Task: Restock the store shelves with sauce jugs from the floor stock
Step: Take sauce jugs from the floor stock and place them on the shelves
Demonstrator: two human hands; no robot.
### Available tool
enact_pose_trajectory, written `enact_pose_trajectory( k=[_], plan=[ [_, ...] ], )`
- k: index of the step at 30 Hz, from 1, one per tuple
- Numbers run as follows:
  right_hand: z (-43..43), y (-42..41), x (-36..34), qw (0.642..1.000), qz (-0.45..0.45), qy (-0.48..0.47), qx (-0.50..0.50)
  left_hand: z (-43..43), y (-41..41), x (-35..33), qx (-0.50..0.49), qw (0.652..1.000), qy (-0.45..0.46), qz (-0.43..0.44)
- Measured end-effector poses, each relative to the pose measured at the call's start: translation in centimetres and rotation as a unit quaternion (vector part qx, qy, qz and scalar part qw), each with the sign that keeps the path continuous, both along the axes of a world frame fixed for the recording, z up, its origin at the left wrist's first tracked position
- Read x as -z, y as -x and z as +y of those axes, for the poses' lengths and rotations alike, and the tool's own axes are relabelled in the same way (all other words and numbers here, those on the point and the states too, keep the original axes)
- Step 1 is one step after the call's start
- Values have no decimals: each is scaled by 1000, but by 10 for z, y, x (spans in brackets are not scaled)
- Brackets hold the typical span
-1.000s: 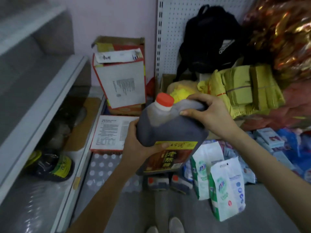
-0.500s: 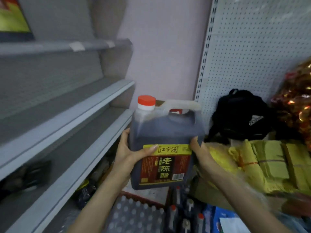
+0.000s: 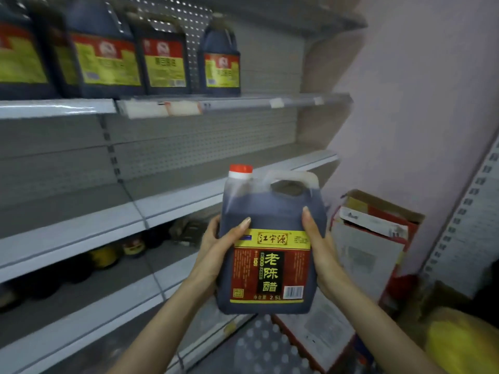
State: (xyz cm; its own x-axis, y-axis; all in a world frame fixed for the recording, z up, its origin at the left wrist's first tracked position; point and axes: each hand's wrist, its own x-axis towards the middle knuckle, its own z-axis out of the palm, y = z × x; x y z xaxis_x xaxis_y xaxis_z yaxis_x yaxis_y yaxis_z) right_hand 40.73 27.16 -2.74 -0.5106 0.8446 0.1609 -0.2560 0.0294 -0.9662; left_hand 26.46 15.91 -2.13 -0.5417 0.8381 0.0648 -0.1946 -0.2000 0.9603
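A dark sauce jug [image 3: 271, 220] with an orange cap, a clear handle and a red-and-yellow label is held upright in mid-air in front of the grey shelves. My left hand [image 3: 218, 247] grips its left side, thumb across the label's top. My right hand [image 3: 320, 249] clasps its right side. The jug hangs level with the bare middle shelf [image 3: 172, 201], to the right of it. Several similar dark jugs [image 3: 164, 60] with red-and-yellow labels stand in a row on the upper shelf [image 3: 237, 103].
Dark bottles [image 3: 132, 245] lie on the lower shelf. An open cardboard box [image 3: 375, 238] stands against the pink wall at the right. Shrink-wrapped bottles [image 3: 259, 344] are on the floor below the jug. A yellow bundle [image 3: 459, 344] shows at the bottom right, beside a white pegboard [image 3: 469, 222].
The jug has been lifted from low over the floor stock to shelf height. My right hand moved from the handle to the jug's side. My view swung up and left to the shelves.
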Motion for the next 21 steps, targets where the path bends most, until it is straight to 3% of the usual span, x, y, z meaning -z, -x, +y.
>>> enact_pose_trajectory(
  k=[11, 21],
  plan=[
    [-83, 35, -55, 971, 48, -65, -226, -127, -17, -41, -228, 971, -59, 35],
    [-200, 124, -82, 935, 79, -122, -323, -263, 43, -65, -319, 942, -50, 92]
  ],
)
